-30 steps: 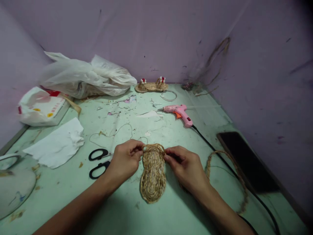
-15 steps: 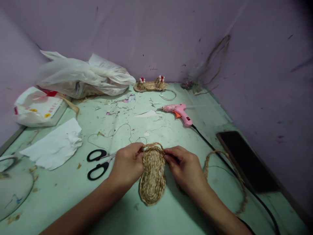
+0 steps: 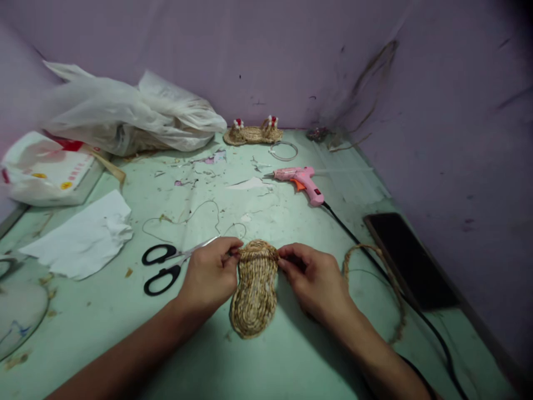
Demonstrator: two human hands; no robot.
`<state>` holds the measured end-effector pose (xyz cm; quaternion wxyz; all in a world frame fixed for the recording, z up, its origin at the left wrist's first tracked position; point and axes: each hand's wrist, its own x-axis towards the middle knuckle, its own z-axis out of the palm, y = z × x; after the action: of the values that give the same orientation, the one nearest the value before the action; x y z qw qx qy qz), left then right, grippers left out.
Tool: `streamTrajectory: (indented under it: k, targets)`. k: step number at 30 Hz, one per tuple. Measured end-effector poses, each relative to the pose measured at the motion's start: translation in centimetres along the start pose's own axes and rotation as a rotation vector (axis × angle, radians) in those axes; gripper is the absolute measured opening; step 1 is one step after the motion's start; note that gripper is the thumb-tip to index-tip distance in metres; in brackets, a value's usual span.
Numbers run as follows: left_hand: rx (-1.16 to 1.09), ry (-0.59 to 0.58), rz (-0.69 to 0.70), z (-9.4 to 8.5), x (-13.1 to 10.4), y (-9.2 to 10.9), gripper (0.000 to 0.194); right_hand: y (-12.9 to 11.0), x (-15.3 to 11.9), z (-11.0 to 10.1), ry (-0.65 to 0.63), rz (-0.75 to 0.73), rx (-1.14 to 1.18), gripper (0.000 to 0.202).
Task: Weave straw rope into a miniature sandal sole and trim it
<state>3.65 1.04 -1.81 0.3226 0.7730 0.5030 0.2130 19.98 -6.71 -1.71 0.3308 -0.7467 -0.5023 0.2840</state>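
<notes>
Cord (image 3: 259, 254) pinched across a straw sole (image 3: 254, 300)

At left, the box (image 3: 62, 172) and bag (image 3: 129, 114) hide their contents. The left hand (image 3: 214, 269) pinches the sole's left edge; the sole sits between both hands, near the counter's (image 3: 233, 364) front. The right hand (image 3: 318, 278) pinches opposite. The step seems to be positioning the cord; the next move calls for levelling its ends.

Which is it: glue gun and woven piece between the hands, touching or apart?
Apart: the head view shows green tabletop between glue gun and woven piece.

Craft workspace, glue gun (image 3: 308, 183), scissors (image 3: 175, 271), woven piece (image 3: 255, 294)
</notes>
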Motion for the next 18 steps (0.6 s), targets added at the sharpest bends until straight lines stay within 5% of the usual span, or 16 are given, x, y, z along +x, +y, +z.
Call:
streamTrajectory:
  k: [9,18]
  targets:
    - [0.015,0.014,-0.017,0.0,-0.2,0.2,0.018,-0.4,-0.3,-0.1,-0.019,-0.024,-0.14,0.015]
    - [-0.011,0.035,0.019,0.0,-0.4,0.0,0.019,0.2,-0.3,0.7,0.054,-0.023,0.072,0.014]
